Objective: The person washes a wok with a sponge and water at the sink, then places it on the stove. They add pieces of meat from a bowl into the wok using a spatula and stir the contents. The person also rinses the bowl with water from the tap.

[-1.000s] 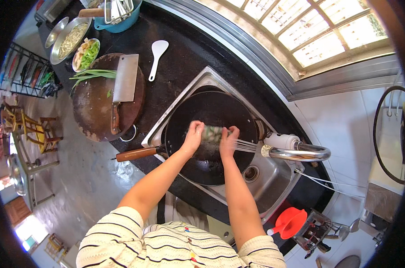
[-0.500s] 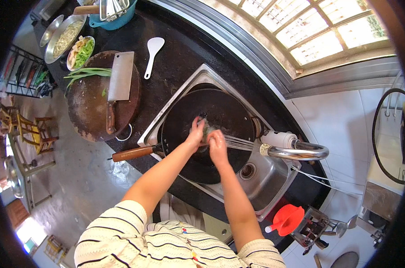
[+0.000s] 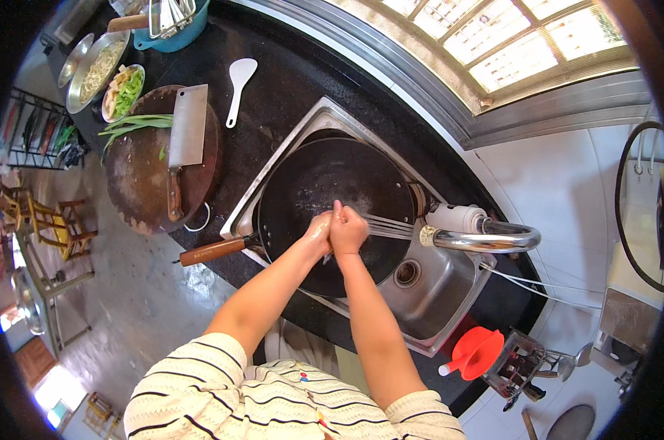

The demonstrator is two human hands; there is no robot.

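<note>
My left hand (image 3: 317, 233) and my right hand (image 3: 349, 229) are pressed tightly together over a black wok (image 3: 325, 183) that sits in the steel sink (image 3: 438, 308). A thin spray from the chrome faucet (image 3: 478, 237) hits my right hand. The right fingers are curled into a fist and the left hand wraps against it. The greenish pad they held a moment ago is hidden between them. The wok's wooden handle (image 3: 211, 251) sticks out left over the counter edge.
On the black counter (image 3: 281, 95) to the left lie a round wooden board (image 3: 138, 187) with a cleaver (image 3: 187, 132) and green onions (image 3: 130, 125), a white spoon (image 3: 239, 77), bowls of food (image 3: 105, 73) and a blue pot (image 3: 174, 29). A red funnel (image 3: 475, 350) sits at the sink's near right.
My hands have closed together and moved slightly down toward me under the spray. The greenish pad, visible between them before, is now covered.
</note>
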